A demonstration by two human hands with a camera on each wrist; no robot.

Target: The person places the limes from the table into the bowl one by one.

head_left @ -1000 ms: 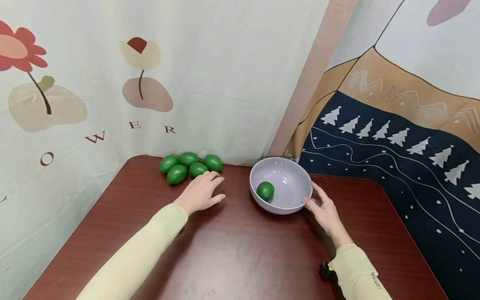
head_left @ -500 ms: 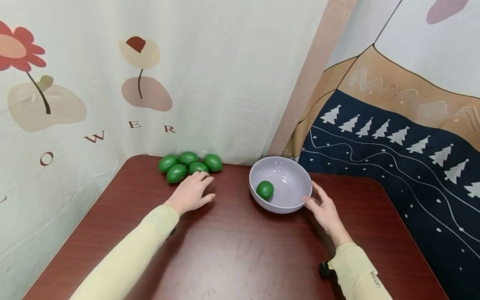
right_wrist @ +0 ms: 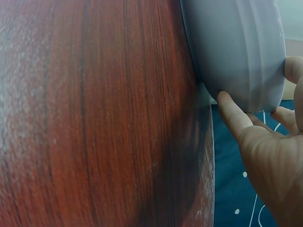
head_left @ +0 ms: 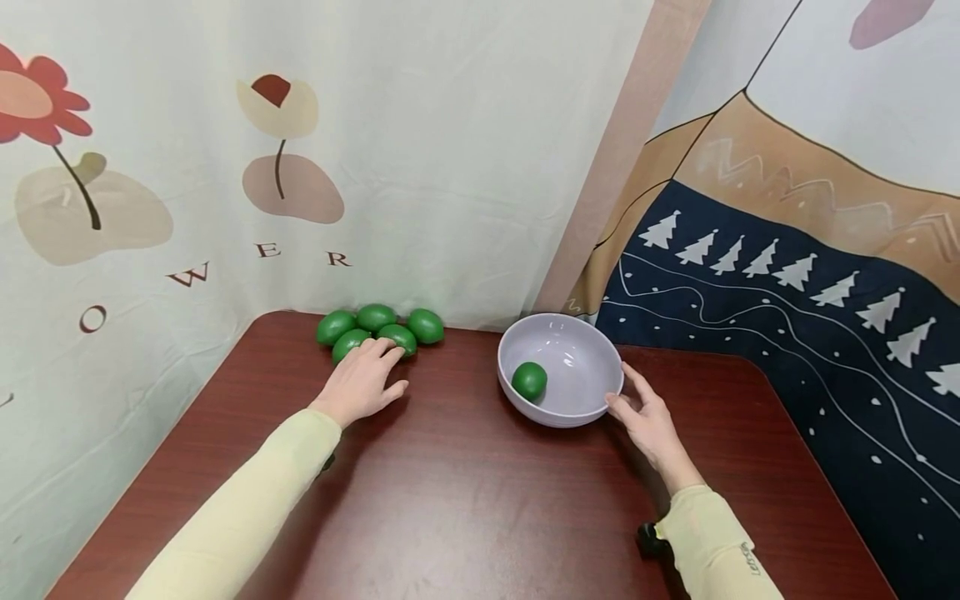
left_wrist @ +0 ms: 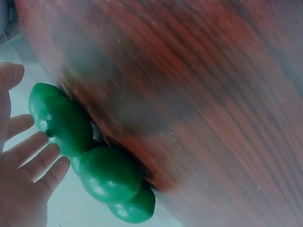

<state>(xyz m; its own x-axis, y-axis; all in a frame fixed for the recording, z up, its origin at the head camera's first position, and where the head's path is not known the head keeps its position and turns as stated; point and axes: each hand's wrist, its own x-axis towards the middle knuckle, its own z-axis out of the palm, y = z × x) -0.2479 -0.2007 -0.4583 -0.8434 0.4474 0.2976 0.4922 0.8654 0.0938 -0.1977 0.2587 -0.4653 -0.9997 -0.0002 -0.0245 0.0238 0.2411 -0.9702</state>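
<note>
Several green limes (head_left: 336,327) lie in a cluster at the back left of the table. My left hand (head_left: 360,383) is at their near side, with fingers spread and nothing held; its fingertips overlap the front limes. In the left wrist view the straight fingers (left_wrist: 40,161) reach close to the limes (left_wrist: 111,175). To the right stands a pale lilac bowl (head_left: 581,375) with one lime (head_left: 529,381) inside. My right hand (head_left: 656,429) holds the bowl at its right side, the thumb at the rim. In the right wrist view, fingers (right_wrist: 232,111) touch the bowl's outer wall (right_wrist: 227,47).
The dark red-brown wooden table (head_left: 465,500) has rounded back corners. Behind it hangs a pale curtain (head_left: 450,167) with printed flowers. A dark blue cloth (head_left: 750,333) with white trees hangs at the right.
My left hand has moved left along the front of the limes, and its fingertips now overlap the front ones. The right hand and the bowl have stayed in place.
</note>
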